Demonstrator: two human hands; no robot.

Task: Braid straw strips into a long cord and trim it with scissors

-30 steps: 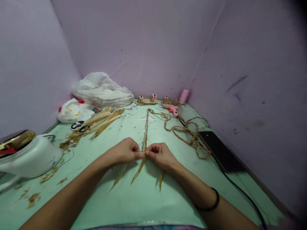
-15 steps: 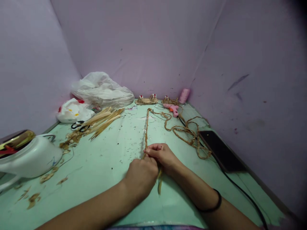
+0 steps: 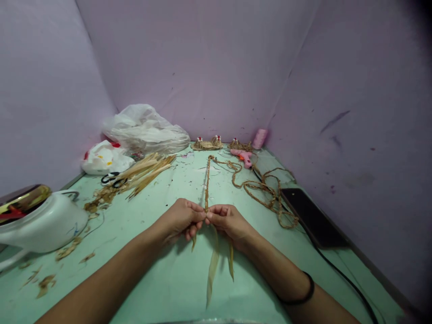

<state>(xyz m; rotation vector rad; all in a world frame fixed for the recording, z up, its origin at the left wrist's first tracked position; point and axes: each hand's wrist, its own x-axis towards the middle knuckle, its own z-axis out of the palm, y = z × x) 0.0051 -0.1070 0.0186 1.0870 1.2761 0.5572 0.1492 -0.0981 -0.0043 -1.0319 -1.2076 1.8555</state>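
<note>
A braided cord [image 3: 207, 182] of brown dried fibre runs straight from the back of the table toward me. At its near end my left hand [image 3: 184, 218] pinches a strand from the left side, a short tip of it hanging below the fingers. My right hand [image 3: 229, 222] pinches from the right, thumb and forefinger closed at the same point, with another strand tip [image 3: 231, 263] hanging under it. Between the hands a pale flat strand [image 3: 212, 267] dangles loose toward the table's front. The fingertips of both hands nearly touch.
Coiled braid [image 3: 256, 186] lies right, beside a phone [image 3: 312, 218] and a pink glue gun [image 3: 243, 157] with a black cable. A pink thread spool [image 3: 259, 138] stands behind. Dried strips [image 3: 148, 173], black-handled scissors [image 3: 113, 179], a plastic bag [image 3: 145, 128] and a white container [image 3: 50, 225] are left.
My left hand has moved from in front of my right hand to the left side of the cord. The pale strand now hangs free between the hands.
</note>
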